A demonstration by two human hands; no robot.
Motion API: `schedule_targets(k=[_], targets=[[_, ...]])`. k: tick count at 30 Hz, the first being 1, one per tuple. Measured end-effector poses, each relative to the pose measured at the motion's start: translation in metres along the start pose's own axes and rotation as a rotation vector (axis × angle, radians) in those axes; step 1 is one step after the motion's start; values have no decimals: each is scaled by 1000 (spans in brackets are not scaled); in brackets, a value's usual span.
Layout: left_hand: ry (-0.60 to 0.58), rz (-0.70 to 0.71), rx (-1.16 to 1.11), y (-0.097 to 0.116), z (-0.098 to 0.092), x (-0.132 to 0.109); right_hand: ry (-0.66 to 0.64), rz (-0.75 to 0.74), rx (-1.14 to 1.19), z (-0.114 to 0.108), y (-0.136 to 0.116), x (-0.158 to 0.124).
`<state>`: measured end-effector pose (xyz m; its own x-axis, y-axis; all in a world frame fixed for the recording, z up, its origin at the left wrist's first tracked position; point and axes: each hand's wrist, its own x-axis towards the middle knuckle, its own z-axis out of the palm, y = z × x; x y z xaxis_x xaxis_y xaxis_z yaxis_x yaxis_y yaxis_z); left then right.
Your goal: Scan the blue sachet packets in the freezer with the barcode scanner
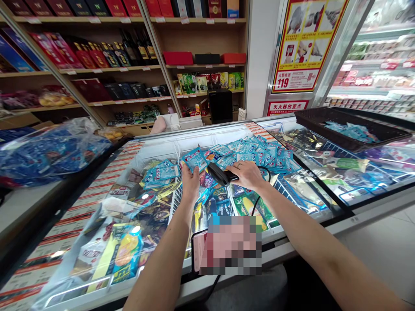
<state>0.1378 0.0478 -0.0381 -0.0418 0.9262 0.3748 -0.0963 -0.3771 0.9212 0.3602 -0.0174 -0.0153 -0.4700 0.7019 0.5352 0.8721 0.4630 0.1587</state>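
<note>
My left hand [190,180] reaches over an open chest freezer [207,138] and grips a light-blue packet [194,158], lifted slightly above a pile of the same blue packets [259,153]. My right hand [248,175] is closed around a black handheld barcode scanner [218,174] with a black cable, its head pointing left toward the held packet. A ring shows on that hand. More blue packets [160,173] lie to the left of my left hand. Below the hands, freezer compartments hold mixed wrapped ice creams.
A clear bag of dark-blue packets [48,151] sits on the freezer's left lid. A black crate [350,125] with blue packets rests on the right glass lid. Wooden shelves with boxes and bottles [129,52] stand behind. A blurred device [230,246] lies at the freezer's near rim.
</note>
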Motion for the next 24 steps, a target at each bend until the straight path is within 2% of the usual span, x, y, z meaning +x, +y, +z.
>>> schedule_targets(k=[24], targets=[[7, 10, 32, -2, 1, 0, 9, -28, 11, 2, 2, -1]])
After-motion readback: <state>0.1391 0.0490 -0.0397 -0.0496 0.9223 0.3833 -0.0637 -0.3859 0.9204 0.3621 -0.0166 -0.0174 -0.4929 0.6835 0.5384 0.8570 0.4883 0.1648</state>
